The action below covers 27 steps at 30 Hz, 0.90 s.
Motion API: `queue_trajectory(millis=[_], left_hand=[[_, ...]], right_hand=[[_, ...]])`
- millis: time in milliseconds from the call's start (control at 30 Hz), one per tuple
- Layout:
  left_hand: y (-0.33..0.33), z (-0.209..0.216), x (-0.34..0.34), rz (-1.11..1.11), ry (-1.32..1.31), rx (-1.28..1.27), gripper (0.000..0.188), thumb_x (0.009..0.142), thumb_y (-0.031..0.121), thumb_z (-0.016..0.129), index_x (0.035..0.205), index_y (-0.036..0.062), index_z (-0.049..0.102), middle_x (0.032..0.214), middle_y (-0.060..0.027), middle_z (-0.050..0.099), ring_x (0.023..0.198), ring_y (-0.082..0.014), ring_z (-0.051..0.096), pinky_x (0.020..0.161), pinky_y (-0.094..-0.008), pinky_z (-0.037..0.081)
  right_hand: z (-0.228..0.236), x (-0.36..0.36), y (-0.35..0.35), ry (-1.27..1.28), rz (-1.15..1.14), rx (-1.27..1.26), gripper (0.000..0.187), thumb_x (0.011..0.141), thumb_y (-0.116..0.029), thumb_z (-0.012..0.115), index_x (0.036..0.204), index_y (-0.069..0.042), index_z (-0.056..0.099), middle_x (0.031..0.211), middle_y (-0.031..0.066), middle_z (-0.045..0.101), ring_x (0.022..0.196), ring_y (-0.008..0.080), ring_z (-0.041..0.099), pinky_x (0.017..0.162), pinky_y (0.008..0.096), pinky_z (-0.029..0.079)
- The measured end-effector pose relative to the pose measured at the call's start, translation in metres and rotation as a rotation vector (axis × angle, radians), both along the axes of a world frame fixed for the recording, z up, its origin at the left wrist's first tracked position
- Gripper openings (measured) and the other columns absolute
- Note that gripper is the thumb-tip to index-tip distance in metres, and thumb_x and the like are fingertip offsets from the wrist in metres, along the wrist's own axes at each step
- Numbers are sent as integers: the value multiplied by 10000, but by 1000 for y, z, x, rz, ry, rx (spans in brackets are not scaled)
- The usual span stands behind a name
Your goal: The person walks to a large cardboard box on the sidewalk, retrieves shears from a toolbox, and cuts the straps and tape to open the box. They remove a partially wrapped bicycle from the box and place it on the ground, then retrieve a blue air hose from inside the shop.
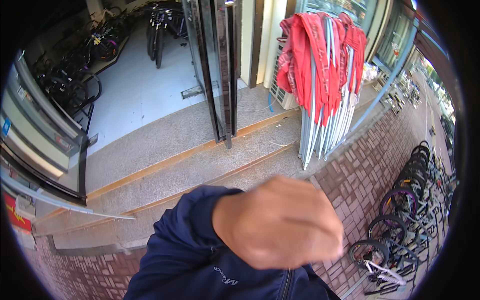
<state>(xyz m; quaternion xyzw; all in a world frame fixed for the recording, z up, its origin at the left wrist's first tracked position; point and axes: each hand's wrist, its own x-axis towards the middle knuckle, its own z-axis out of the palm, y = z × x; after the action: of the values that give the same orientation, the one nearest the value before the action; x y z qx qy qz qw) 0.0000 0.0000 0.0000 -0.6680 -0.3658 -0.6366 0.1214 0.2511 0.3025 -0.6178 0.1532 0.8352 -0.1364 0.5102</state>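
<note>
Shopfront entrance seen from above: granite steps [200,165] rise from red brick paving [365,175] to an open glass door [220,70], with bicycles [75,75] parked on the pale floor inside.

A hand [280,222] in a navy jacket sleeve [185,245] is raised close to the camera, fingers curled into a loose fist and blurred (which hand it is, and whether it grips anything, cannot be told). Beyond it, well apart, a folded red canopy frame [322,75] leans by the wall; a row of bicycles [405,220] stands on the paving to the right.
</note>
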Motion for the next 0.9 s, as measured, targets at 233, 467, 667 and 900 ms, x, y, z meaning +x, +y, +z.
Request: queue_trajectory(millis=[233, 467, 667, 900], left_hand=[[18, 5, 53, 136, 134, 414, 178, 898, 38, 580, 985, -59, 703, 899, -181, 676, 713, -259, 660, 556, -304, 499], [-4, -17, 58, 54, 45, 91, 189, 874, 76, 625, 949, -91, 672, 933, -240, 664, 737, -310, 666, 586, -366, 519], [9, -137, 69, 250, -462, -758, 417, 914, 227, 630, 1268, 18, 567, 1239, -168, 599, 1148, -328, 574, 959, -392, 459], [58, -262, 119, -158, -823, -1098, 368, 978, 254, 549, 1258, 20, 595, 1315, -136, 578, 1236, -262, 524, 1043, -341, 388]], right_hand=[[-23, -27, 20, 37, 271, -10, 433, 883, -461, 492, 1131, -163, 686, 1224, 133, 633, 1182, 292, 577, 959, 423, 467], [-60, -37, 42, 87, 537, -47, 399, 878, -424, 511, 1138, -173, 679, 1227, 134, 631, 1185, 292, 574, 971, 432, 465], [-120, -22, 76, 107, 723, -100, 376, 874, -398, 524, 1142, -180, 674, 1225, 143, 630, 1183, 297, 575, 982, 442, 459], [-134, -24, 113, 84, 494, -108, 428, 868, -440, 520, 1156, -161, 669, 1188, 128, 649, 1158, 300, 588, 969, 445, 460]])
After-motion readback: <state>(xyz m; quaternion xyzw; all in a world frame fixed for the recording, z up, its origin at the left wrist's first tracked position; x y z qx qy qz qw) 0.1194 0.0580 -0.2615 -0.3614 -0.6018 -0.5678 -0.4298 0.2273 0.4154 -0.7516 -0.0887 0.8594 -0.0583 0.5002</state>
